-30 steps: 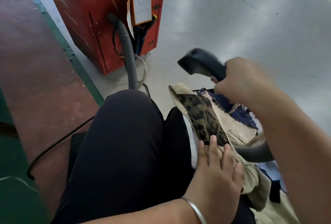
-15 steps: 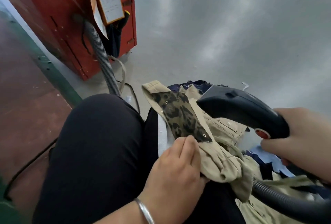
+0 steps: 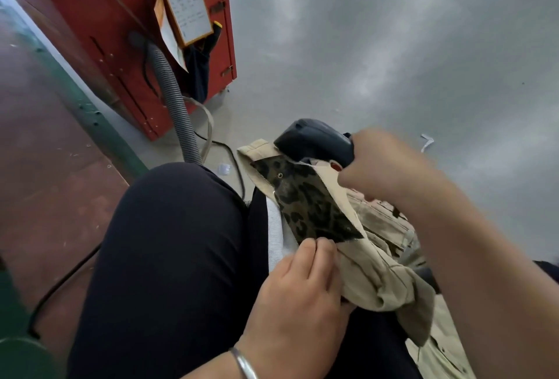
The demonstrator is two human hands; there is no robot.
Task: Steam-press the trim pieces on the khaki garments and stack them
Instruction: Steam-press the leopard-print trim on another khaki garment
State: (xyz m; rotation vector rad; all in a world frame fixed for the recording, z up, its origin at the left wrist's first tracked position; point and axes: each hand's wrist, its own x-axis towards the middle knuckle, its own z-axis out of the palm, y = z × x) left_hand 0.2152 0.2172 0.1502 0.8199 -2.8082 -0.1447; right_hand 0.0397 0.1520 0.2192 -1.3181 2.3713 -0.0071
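Note:
A khaki garment (image 3: 381, 269) lies across my right thigh, with a leopard-print trim piece (image 3: 305, 203) facing up on it. My left hand (image 3: 299, 294) pinches the near end of the trim and the bunched khaki cloth. My right hand (image 3: 384, 163) grips the handle of a black steam iron head (image 3: 311, 142), whose nose rests at the far end of the trim. A white pad (image 3: 276, 233) shows under the trim on my leg. More khaki fabric (image 3: 441, 351) hangs at the lower right.
A red metal cabinet (image 3: 115, 33) stands ahead left with an orange-edged paper tag (image 3: 187, 6) and a grey ribbed hose (image 3: 175, 106) running down to the floor. A black cable (image 3: 60, 281) crosses the reddish floor on the left. Grey floor (image 3: 393, 45) spreads ahead and right.
My right hand has carried the steam iron from beside the garment up and left onto the far end of the trim. My left hand keeps its hold on the near end.

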